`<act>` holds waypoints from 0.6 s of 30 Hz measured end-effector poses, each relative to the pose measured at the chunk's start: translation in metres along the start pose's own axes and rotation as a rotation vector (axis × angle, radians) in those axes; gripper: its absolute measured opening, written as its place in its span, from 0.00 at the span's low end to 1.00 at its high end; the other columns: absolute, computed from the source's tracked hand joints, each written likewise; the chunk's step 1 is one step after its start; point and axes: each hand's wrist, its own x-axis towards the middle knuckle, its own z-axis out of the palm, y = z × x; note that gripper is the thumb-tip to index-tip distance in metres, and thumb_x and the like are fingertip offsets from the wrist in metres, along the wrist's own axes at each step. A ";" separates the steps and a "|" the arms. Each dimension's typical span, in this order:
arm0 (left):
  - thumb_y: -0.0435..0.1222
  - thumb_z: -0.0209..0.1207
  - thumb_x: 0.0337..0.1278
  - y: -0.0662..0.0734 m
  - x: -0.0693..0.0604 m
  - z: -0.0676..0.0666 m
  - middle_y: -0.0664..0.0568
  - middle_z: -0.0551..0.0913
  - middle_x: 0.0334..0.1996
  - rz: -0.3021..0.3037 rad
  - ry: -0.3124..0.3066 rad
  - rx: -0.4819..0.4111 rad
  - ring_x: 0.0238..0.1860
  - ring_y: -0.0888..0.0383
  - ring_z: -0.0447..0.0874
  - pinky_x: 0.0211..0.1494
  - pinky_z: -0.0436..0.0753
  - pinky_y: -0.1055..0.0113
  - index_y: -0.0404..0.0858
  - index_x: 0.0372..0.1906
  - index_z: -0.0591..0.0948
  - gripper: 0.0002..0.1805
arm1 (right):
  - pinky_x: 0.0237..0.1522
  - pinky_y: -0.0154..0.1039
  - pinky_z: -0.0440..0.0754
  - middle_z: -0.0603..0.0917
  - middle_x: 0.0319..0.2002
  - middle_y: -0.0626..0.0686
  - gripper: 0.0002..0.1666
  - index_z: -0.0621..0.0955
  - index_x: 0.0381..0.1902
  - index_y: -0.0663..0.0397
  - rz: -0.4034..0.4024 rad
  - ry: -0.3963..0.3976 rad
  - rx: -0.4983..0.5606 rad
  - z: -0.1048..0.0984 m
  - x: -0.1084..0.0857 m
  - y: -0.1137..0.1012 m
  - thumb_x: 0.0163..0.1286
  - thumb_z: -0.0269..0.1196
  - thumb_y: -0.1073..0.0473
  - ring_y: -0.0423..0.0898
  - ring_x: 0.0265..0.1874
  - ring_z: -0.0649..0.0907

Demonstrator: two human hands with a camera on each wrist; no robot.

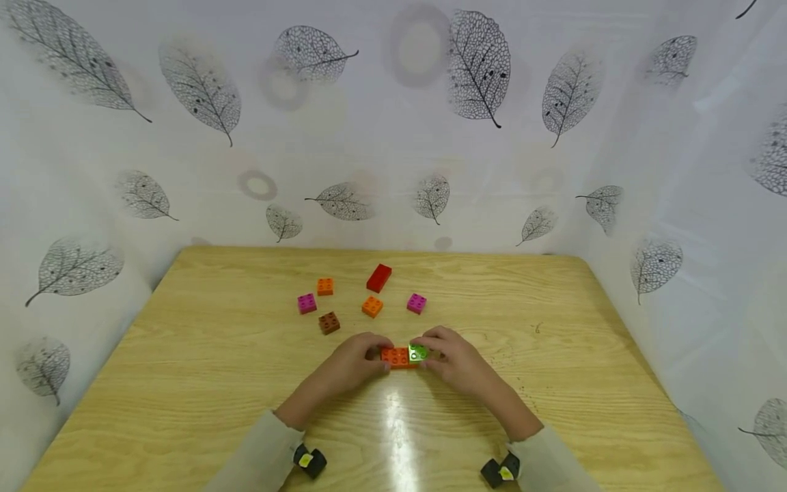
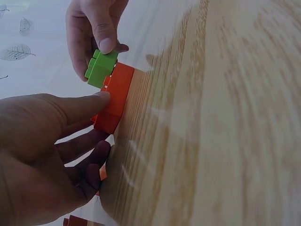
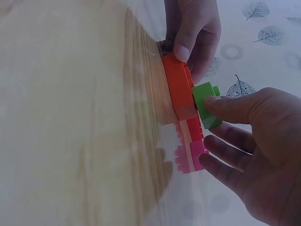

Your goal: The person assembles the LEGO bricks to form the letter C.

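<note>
Left hand (image 1: 356,360) pinches orange-red brick (image 1: 395,357) on table (image 1: 215,342). Right hand (image 1: 460,362) pinches green brick (image 1: 418,352), slightly tilted, over orange-red brick's right end; can't tell if seated. Red brick (image 1: 379,278) lies beyond.

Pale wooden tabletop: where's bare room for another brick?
Bare: the tabletop between its left edge and the left hand; also between the right hand and right edge, save dark specks. Crowded: beyond the left hand, around the square brown plastic brick.
</note>
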 end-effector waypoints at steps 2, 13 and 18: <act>0.39 0.65 0.65 0.000 0.000 0.000 0.54 0.82 0.49 -0.002 0.000 0.004 0.43 0.58 0.74 0.48 0.74 0.61 0.44 0.56 0.83 0.16 | 0.48 0.41 0.81 0.80 0.55 0.44 0.23 0.82 0.62 0.44 0.004 0.001 -0.014 0.001 0.000 0.000 0.70 0.67 0.59 0.41 0.49 0.79; 0.40 0.64 0.67 -0.003 0.001 0.002 0.53 0.82 0.53 0.005 0.000 0.009 0.46 0.57 0.75 0.51 0.75 0.57 0.43 0.57 0.83 0.16 | 0.50 0.45 0.83 0.82 0.52 0.46 0.22 0.84 0.60 0.44 -0.035 0.058 -0.193 0.005 -0.002 -0.003 0.67 0.70 0.57 0.45 0.52 0.81; 0.40 0.64 0.67 -0.003 0.001 0.003 0.53 0.82 0.54 -0.012 -0.002 0.001 0.47 0.57 0.75 0.53 0.75 0.58 0.44 0.58 0.82 0.17 | 0.45 0.41 0.82 0.82 0.48 0.44 0.22 0.85 0.58 0.44 -0.051 0.079 -0.220 0.006 -0.002 -0.003 0.65 0.71 0.57 0.42 0.47 0.82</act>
